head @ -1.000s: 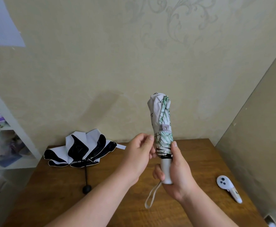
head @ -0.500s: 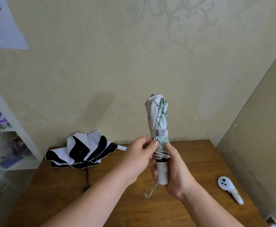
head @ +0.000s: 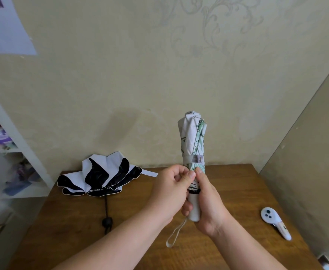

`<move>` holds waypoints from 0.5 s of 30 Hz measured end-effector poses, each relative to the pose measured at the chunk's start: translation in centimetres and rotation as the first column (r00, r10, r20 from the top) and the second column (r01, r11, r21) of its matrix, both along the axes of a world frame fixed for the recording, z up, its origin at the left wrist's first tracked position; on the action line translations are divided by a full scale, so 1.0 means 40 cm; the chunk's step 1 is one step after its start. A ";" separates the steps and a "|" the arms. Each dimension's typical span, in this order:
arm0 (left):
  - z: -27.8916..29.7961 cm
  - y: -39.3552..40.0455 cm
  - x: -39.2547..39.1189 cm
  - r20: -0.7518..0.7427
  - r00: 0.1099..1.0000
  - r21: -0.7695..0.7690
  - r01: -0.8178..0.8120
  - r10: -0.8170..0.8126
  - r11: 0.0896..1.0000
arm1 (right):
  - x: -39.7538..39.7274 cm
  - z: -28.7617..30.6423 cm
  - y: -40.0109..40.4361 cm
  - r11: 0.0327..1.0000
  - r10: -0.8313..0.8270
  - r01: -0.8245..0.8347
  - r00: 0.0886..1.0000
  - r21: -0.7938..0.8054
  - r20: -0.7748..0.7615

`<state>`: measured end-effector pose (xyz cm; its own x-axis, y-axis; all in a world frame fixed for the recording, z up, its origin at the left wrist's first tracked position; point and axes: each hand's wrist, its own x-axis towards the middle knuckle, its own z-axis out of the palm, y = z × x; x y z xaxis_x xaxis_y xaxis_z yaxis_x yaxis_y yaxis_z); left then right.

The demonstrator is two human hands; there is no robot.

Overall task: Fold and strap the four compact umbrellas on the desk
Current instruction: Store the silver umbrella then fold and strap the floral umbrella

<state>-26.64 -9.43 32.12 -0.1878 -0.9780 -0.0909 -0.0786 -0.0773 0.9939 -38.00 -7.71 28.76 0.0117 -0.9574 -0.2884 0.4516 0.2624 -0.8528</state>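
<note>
White-and-green folded umbrella [head: 193,141] is upright at centre above the desk [head: 237,184]. Our right hand [head: 208,203] still grips its handle; our left hand [head: 171,190] has closed in, pinching the canopy hem below the fastened strap [head: 193,159]. Black-and-white umbrella [head: 99,178] lies unfolded at 9 o'clock.

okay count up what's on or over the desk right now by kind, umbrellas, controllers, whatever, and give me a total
Umbrellas: 2, a rolled leaf-print umbrella held upright in both hands and a half-open black and white umbrella lying on the desk
Controllers: 1, a white controller at the right
Total: 3
</note>
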 end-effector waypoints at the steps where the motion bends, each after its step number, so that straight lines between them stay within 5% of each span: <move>1: 0.001 0.000 0.004 0.003 1.000 -0.013 0.011 -0.011 1.000 | -0.005 0.003 0.000 1.000 0.018 -0.018 1.000 0.002 0.004; 5: 0.007 -0.020 0.019 -0.083 0.997 -0.023 0.009 -0.010 1.000 | -0.019 0.031 0.006 0.993 0.108 -0.112 0.991 0.043 0.085; 15: -0.004 -0.037 0.029 -0.002 1.000 0.035 0.018 -0.018 0.999 | -0.026 0.039 0.018 0.976 0.191 -0.210 0.957 0.065 0.218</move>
